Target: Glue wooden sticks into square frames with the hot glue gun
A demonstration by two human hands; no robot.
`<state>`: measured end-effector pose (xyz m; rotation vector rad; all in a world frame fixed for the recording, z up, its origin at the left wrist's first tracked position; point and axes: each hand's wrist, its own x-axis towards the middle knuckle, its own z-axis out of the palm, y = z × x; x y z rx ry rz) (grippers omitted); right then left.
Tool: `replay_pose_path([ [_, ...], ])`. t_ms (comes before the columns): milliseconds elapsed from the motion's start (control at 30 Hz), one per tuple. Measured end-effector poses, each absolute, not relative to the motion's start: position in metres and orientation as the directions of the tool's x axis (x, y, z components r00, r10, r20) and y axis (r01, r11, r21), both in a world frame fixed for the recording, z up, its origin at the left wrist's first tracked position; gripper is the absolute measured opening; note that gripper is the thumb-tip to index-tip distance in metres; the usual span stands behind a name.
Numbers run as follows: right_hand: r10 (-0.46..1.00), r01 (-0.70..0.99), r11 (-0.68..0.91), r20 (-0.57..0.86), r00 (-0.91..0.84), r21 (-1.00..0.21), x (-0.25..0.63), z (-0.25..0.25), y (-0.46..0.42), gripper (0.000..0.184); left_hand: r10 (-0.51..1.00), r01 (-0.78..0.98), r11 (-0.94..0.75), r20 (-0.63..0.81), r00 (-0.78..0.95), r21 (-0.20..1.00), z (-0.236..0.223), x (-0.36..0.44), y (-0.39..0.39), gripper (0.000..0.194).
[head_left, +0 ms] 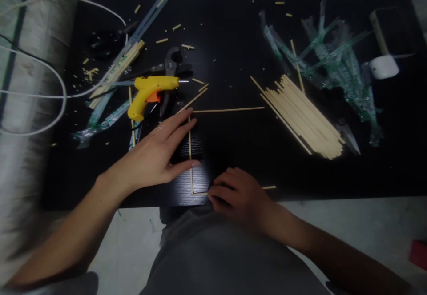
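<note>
Three thin wooden sticks form a shape with an open right side on the black table. My left hand (160, 146) lies palm down with fingers stretched out; its fingertips touch the corner where the top stick (230, 109) meets the left stick (190, 148), and its thumb crosses the left stick lower down. My right hand (240, 197) has curled fingers on the bottom stick (269, 187), hiding its middle. A yellow glue gun (155, 83) with an orange trigger lies just beyond my left hand. Past my right hand rests a pile of wooden sticks (307, 117).
Pliers (171, 61), black-handled scissors (103, 41) and a stick bundle (116, 73) lie at the back left, among cut scraps. White cable (63, 95) loops over the left side. Crumpled plastic wrappers (333, 55), a white case (384, 67) and a phone-like slab (393, 30) lie right.
</note>
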<state>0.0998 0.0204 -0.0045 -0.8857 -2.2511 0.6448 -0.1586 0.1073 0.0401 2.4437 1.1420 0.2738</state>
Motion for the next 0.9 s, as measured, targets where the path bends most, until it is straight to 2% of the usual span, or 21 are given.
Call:
replay_pose_path([
  [200, 0.731, 0.420, 0.646, 0.360, -0.580, -0.637, 0.100, -0.005, 0.019, 0.013, 0.777, 0.689, -0.563, 0.010, 0.629, 0.456, 0.034, -0.162, 0.108, 0.097],
  [433, 0.731, 0.427, 0.643, 0.344, -0.589, -0.636, 0.100, -0.004, 0.019, 0.013, 0.782, 0.668, -0.565, 0.055, 0.621, 0.484, 0.029, -0.160, 0.109, 0.087],
  [700, 0.730, 0.424, 0.649, 0.361, -0.580, -0.632, 0.100, -0.006, 0.019, 0.013, 0.783, 0.682, -0.566, 0.044, 0.621, 0.463, 0.029, -0.159, 0.110, 0.085],
  [900, 0.732, 0.429, 0.648, 0.357, -0.581, -0.629, 0.100, -0.007, 0.018, 0.012, 0.775, 0.691, -0.572, 0.015, 0.632, 0.442, 0.028, -0.161, 0.108, 0.098],
])
